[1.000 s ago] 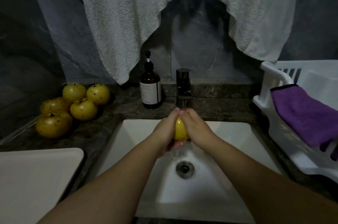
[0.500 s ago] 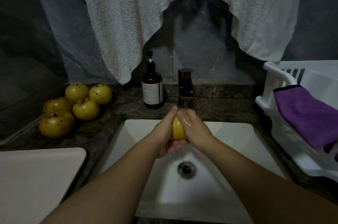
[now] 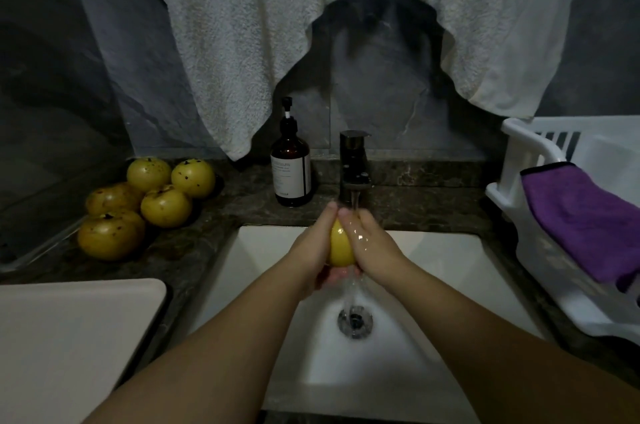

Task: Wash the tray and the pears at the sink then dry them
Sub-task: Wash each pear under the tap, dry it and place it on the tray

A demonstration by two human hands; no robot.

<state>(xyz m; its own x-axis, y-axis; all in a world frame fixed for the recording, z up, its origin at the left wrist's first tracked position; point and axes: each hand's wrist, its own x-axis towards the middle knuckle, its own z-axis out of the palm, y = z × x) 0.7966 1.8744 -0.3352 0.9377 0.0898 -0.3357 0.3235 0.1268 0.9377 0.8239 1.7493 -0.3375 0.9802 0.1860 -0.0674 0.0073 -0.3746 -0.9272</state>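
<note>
A yellow pear (image 3: pixel 340 248) is cupped between my left hand (image 3: pixel 311 245) and my right hand (image 3: pixel 372 245) over the white sink (image 3: pixel 433 250), under water running from the dark tap (image 3: pixel 354 167). Both hands curl round the fruit, and water drips off it toward the drain (image 3: pixel 355 321). Several more spotted yellow pears (image 3: pixel 145 205) lie in a heap on the dark counter at the left. The white tray (image 3: pixel 69 337) lies flat at the lower left beside the sink.
A brown soap pump bottle (image 3: pixel 291 167) stands left of the tap. At the right a white drying rack (image 3: pixel 526 215) holds a purple cloth (image 3: pixel 581 219). White towels (image 3: pixel 225 42) hang on the wall above.
Both hands have turned slightly round the pear under the stream, staying in the same spot above the drain. Everything else keeps its place.
</note>
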